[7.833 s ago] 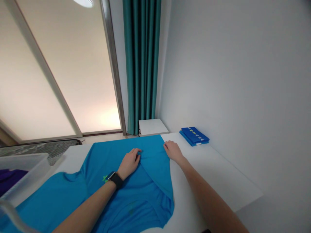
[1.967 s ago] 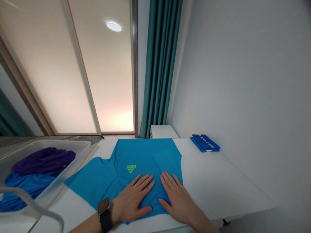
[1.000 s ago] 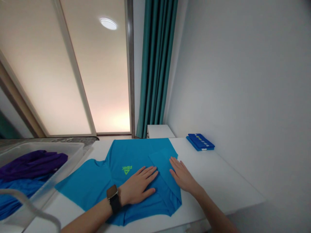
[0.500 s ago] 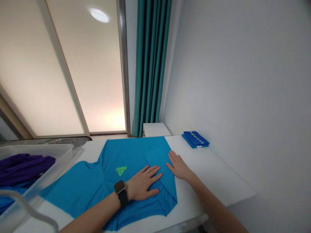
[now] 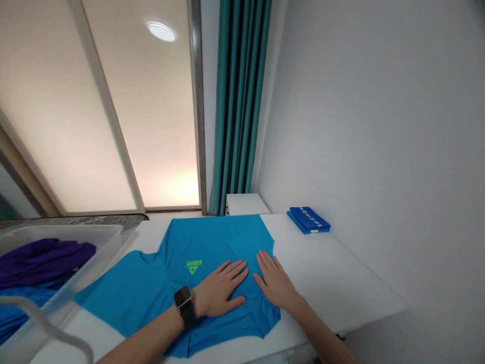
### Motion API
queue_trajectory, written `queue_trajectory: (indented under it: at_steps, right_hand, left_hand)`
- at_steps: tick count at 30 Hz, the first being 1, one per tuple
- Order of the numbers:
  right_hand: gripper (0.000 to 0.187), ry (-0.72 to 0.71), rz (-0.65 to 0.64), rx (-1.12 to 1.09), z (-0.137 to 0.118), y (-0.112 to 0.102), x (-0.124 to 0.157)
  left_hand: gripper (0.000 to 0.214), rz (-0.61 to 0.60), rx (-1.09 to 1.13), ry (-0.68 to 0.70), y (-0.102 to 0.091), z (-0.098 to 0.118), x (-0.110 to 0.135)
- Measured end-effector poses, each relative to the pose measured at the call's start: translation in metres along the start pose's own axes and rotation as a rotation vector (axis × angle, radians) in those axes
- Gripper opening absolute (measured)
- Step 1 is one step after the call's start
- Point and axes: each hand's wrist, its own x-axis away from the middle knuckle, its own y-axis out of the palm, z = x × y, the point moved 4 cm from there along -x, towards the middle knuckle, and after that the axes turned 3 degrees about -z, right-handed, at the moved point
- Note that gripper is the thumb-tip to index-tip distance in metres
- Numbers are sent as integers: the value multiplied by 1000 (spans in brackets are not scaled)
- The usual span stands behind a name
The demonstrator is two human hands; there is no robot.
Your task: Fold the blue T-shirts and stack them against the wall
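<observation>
A bright blue T-shirt [image 5: 147, 283] with a green logo lies spread on a white table [image 5: 333, 283], its right part folded over and a little creased. My left hand [image 5: 220, 290], with a black watch on the wrist, rests flat on the middle of the shirt, fingers spread. To its right, my right hand [image 5: 276, 283] lies flat on the shirt's right edge, fingers stretched out. Neither hand grips the cloth.
A folded blue garment [image 5: 308, 220] sits at the table's back right by the wall. At the left stands a clear plastic bin [image 5: 108, 235] holding purple and blue clothes. A white cabinet [image 5: 246, 203] and green curtain [image 5: 240, 111] are behind.
My right hand has slid toward me and slightly inward along the shirt's right edge, onto the folded part. My left hand stays nearly in place. The view has shifted slightly.
</observation>
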Motion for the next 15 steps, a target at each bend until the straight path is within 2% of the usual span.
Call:
queue_trajectory:
  at_steps: [7, 15]
  right_hand:
    - [69, -36, 26, -14, -7, -8, -10]
    - [61, -142, -19, -80, -54, -17, -47]
  left_hand:
    - [68, 55, -4, -33, -5, -6, 13]
    - [63, 148, -50, -151, -20, -33, 50]
